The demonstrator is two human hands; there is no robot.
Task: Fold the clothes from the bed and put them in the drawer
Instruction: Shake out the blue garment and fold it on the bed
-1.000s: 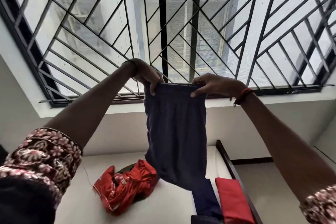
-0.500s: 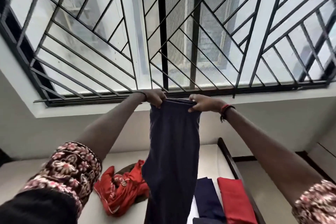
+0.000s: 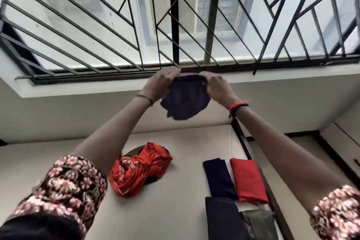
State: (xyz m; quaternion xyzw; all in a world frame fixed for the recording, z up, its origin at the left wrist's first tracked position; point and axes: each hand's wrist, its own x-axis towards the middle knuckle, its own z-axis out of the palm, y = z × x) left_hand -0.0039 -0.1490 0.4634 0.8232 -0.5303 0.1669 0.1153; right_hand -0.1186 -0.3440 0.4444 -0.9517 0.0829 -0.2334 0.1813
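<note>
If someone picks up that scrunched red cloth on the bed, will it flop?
Probably floppy: the scrunched red cloth lies in loose folds and creases. Likely light, being thin fabric. It shouldn't roll; it sits slumped on the white bed.

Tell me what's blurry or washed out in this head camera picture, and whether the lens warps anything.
Head view: left hand, right hand and the bunched dark navy cloth garment they grip are motion-smeared; daylight blows out the panes behind the black metal window grille; the wide lens splays its bars; the crumpled red garment looks sharper.
</note>
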